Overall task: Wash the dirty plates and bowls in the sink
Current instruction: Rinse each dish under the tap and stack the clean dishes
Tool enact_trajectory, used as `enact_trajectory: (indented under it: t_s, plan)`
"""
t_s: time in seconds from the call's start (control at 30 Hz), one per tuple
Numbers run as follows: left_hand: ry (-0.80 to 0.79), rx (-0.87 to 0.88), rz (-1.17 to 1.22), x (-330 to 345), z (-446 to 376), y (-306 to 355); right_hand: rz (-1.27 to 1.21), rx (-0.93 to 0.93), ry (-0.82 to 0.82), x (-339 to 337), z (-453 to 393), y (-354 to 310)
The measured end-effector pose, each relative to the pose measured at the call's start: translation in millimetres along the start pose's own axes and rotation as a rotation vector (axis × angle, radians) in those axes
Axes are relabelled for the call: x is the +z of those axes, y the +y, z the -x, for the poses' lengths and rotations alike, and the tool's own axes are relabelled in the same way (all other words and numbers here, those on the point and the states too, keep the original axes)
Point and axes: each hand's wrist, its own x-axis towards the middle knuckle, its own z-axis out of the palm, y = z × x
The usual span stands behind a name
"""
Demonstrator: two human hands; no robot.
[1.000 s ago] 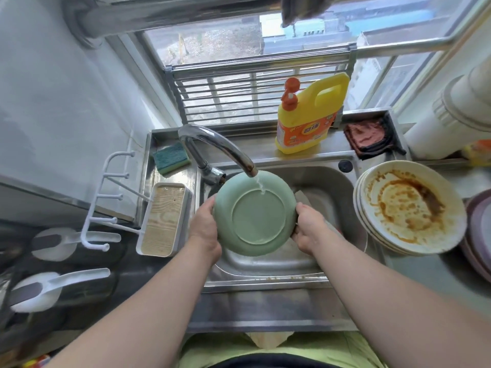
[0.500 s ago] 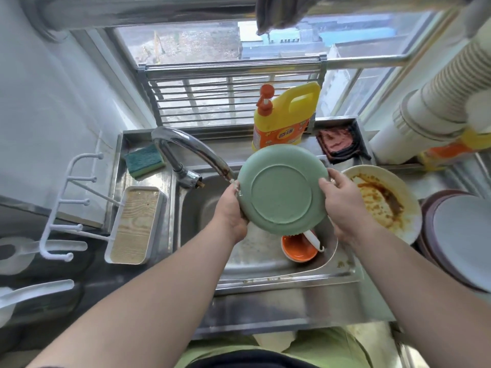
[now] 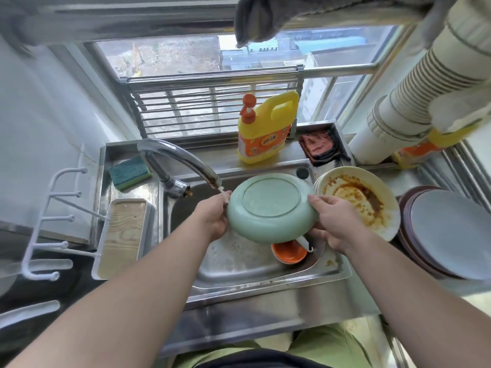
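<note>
I hold a pale green plate (image 3: 271,208) upside down over the steel sink (image 3: 239,264), its underside facing me. My left hand (image 3: 214,217) grips its left rim and my right hand (image 3: 336,221) grips its right rim. The tap (image 3: 183,160) runs a thin stream just left of the plate. Under the plate lies an orange bowl (image 3: 289,252) with a white spoon in it. A stack of sauce-stained cream plates (image 3: 364,197) stands to the right of the sink.
A yellow detergent bottle (image 3: 265,128) stands behind the sink. A green sponge (image 3: 128,172) lies at the back left, above a wooden-bottomed tray (image 3: 123,235). Grey and brown plates (image 3: 449,232) are stacked at the far right. A red cloth (image 3: 318,146) sits in a back compartment.
The plate has moved right, out from under the tap stream, toward the dirty stack. The orange bowl in the sink has come into view, and my head has turned right.
</note>
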Motion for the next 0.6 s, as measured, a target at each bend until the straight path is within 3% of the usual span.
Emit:
enact_trajectory:
  t_s: [0.23, 0.37, 0.6]
  plan:
    - [-0.042, -0.204, 0.330, -32, 8, 3, -0.035, 0.262, -0.026, 35, -9, -11]
    - [-0.013, -0.172, 0.409, -40, 6, 1, -0.133, 0.316, -0.059, 59, -8, -9]
    - [0.104, -0.075, 0.423, -65, -8, -8, -0.137, 0.249, -0.022, 104, -10, -9]
